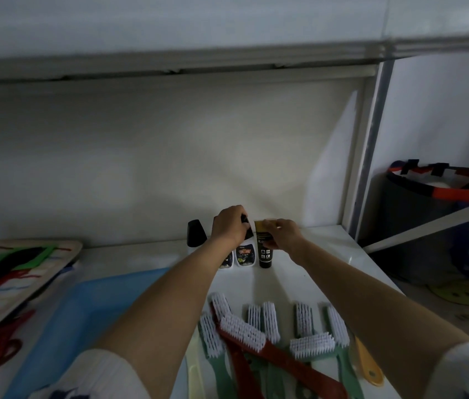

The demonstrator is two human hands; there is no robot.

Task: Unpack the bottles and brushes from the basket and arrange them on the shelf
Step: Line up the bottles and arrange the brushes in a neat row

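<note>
Three white bottles with black caps stand in a row near the back of the white shelf [328, 254]. My left hand [229, 224] is closed over the black cap of the rightmost white bottle [245, 254]; the middle one is mostly hidden by my forearm, and the left bottle [195, 233] stands free. Right beside them stands a black tube with a gold cap [265, 251], and my right hand [280, 233] grips its top. Several brushes [256, 332] with white bristles and green, red, cream and orange handles lie in a loose pile at the shelf's front.
A blue plastic sheet [83, 318] covers the shelf's left half, with a patterned board [11, 277] of red, green and black at far left. The upper shelf [170, 67] hangs low overhead. Right of the upright post stands a grey bin with an orange rim [443, 197].
</note>
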